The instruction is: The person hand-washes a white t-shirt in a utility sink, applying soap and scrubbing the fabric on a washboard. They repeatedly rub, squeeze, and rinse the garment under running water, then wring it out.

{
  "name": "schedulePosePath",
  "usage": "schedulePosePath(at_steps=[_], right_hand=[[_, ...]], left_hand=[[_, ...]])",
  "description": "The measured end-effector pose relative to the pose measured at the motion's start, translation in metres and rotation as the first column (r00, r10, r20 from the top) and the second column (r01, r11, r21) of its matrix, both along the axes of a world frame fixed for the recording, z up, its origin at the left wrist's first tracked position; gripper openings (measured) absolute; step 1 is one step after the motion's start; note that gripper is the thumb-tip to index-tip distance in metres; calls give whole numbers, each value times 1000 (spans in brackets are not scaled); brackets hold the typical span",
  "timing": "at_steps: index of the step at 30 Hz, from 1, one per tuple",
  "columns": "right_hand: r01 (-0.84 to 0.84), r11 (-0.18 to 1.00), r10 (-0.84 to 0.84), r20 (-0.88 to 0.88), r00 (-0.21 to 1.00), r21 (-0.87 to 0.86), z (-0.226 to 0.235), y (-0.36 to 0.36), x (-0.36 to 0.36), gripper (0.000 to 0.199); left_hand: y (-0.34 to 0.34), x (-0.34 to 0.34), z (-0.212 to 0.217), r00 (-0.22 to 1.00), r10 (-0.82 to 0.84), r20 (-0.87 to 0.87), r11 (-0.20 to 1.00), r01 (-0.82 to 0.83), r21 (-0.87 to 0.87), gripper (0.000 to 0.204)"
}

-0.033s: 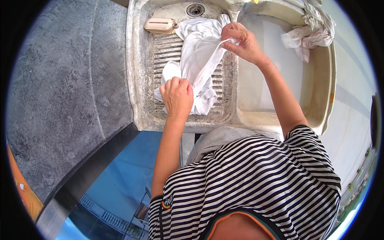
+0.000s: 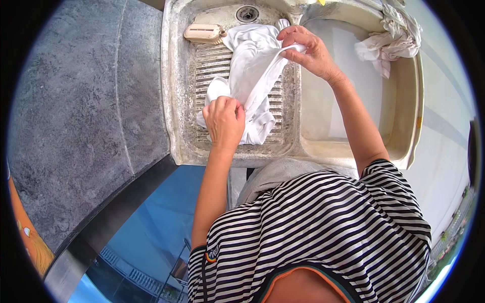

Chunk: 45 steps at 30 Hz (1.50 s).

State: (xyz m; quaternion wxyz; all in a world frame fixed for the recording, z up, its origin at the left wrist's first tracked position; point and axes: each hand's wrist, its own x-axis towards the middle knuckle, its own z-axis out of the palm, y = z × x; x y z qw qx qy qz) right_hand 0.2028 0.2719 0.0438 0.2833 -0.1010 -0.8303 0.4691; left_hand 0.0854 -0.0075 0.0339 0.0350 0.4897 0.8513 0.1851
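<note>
White garment [image 2: 258, 70], upper ctr of frame, stretches btwn L hand [image 2: 224, 119], gripping, & R hand [image 2: 312, 54], pinching its edge, prob. mid-spreading, w/ next move needing steady tension.

Looks like a laundry corner to me, likely someone's home. The pale double sink [image 2: 297, 111] has a ribbed washboard [image 2: 209, 63] built right into one basin [image 2: 188, 96], with a white cloth [image 2: 255, 70] bunched over it and a scrub brush [image 2: 203, 33] sitting near the drain [image 2: 247, 14]. Other basin [image 2: 404, 111] has what looks like cloudy water [image 2: 318, 96], plus pale rags [image 2: 399, 35] draped over its corner. There's a dark grey counter [image 2: 76, 101] alongside.
</note>
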Motion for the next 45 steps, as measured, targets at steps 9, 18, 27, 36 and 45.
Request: schedulePosePath(at_steps=[9,18,27,36,45], right_hand=[[182,873,-144,118,983,-453,80,-59,-13,19],[183,905,-220,-57,974,-383,111,-108,-8,22],[56,582,-356,-192,915,-812,100,-106,8,14],[219,901,-291,147,945,375,92,-208,-62,40],[345,740,-252,-238,938,577,85,-261,-64,36]], left_hand=[[11,-6,16,897,-77,436,941,-79,329,28],[2,-16,23,803,-289,521,904,50,425,22],[10,-44,60,336,-456,825,643,-517,565,31],[35,-28,19,-580,-603,548,796,-483,365,40],[28,-85,-22,-819,-518,246,720,-263,642,41]])
